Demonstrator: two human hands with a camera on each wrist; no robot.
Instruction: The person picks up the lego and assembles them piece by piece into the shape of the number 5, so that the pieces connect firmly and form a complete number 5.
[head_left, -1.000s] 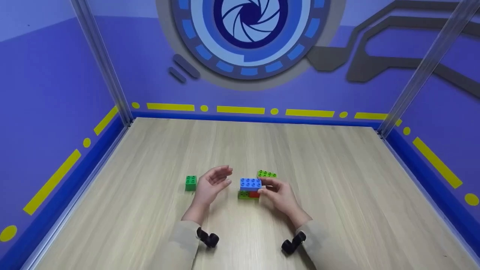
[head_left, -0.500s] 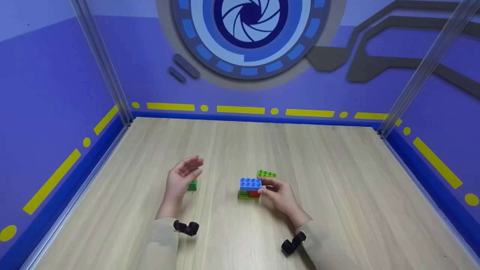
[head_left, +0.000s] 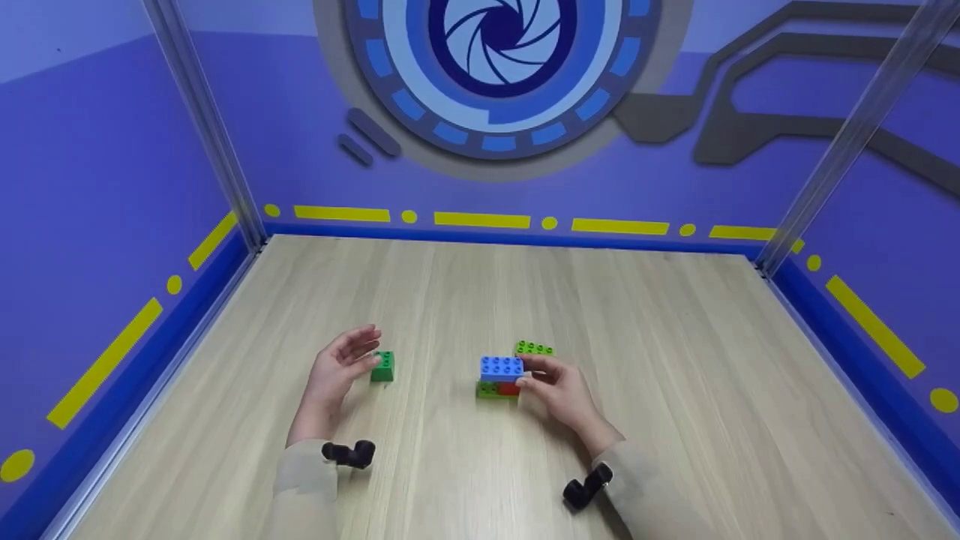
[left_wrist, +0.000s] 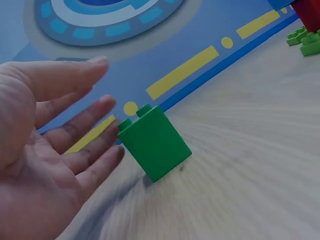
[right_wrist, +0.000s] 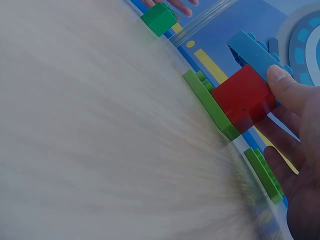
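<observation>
A dark green building brick stands on the table, with my left hand at its left side. In the left wrist view the fingers are relaxed and spread close to the green brick, around nothing. My right hand pinches the right end of a blue brick between thumb and fingers. That blue brick tops a small stack: under it a red brick, then a flat light green brick on the table. The blue brick overhangs the red one to the left.
Behind the stack lies another flat light green brick, partly hidden by the right hand in the head view. The wooden table is bounded by blue printed walls at the back and sides.
My left hand has moved left, passing over the dark green brick, and is now on that brick's left side. The right hand and the stack have stayed in place.
</observation>
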